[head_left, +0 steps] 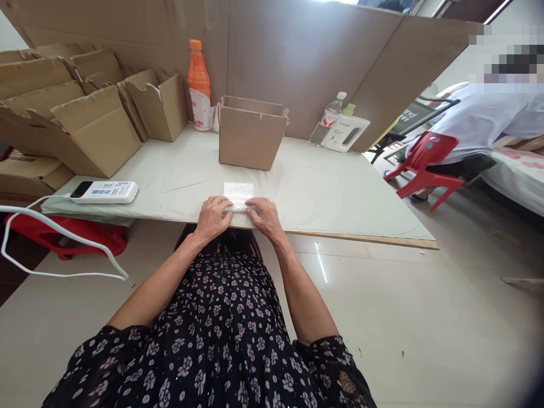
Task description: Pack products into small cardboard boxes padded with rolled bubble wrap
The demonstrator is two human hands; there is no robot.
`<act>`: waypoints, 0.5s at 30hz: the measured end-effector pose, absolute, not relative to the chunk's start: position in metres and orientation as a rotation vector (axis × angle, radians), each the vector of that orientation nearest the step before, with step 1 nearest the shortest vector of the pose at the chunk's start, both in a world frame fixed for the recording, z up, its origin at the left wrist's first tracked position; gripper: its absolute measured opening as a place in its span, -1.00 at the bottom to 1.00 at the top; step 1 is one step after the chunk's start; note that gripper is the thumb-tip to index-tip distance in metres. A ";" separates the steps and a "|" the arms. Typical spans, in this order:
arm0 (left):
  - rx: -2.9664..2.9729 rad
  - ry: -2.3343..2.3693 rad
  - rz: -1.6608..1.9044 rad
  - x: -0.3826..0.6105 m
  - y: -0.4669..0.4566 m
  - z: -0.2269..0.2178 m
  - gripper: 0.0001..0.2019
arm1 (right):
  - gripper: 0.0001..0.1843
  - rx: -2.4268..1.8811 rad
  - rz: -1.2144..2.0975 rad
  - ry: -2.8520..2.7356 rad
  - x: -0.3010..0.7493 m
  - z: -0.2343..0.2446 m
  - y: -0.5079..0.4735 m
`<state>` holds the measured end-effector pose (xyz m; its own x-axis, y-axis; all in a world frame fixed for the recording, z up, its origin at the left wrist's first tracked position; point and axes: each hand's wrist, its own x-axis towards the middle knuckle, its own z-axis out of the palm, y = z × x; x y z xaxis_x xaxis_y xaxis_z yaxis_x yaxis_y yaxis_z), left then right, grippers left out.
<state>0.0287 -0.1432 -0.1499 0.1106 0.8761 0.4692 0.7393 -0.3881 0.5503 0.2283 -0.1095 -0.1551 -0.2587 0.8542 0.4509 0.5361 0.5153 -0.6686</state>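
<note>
A small whitish, see-through sheet that looks like bubble wrap (238, 190) lies at the front edge of the table, its near end bunched or folded. My left hand (215, 216) grips its near left corner with fingers curled and the thumb on the near side. At the near right corner my right hand (264, 215) holds it in the same way. Whether anything is inside the wrap I cannot tell. Just beyond it stands an open-topped cardboard box (251, 136), its inside hidden from here.
Several cardboard boxes (97, 130) crowd the left, near an orange bottle (199, 85). A white power bank (106, 192) with a cable lies at left. A clear bottle (329, 120) and a white jug (346, 133) stand right. One person sits on a red chair (429, 161).
</note>
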 end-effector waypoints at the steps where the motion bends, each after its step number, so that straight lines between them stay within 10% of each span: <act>1: 2.201 1.622 1.128 0.028 -0.143 -0.148 -0.80 | -0.84 -1.140 0.510 -1.922 0.230 -0.156 -0.109; 15: 1.959 1.774 1.093 0.030 -0.111 -0.138 -0.81 | -0.53 -1.104 0.526 -1.904 0.238 -0.156 -0.108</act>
<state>0.0302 -0.1111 -0.1381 -0.0408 0.9393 0.3407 0.7270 -0.2060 0.6550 0.2382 -0.1078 -0.1560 -0.2483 0.8515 0.4618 0.4937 0.5214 -0.6960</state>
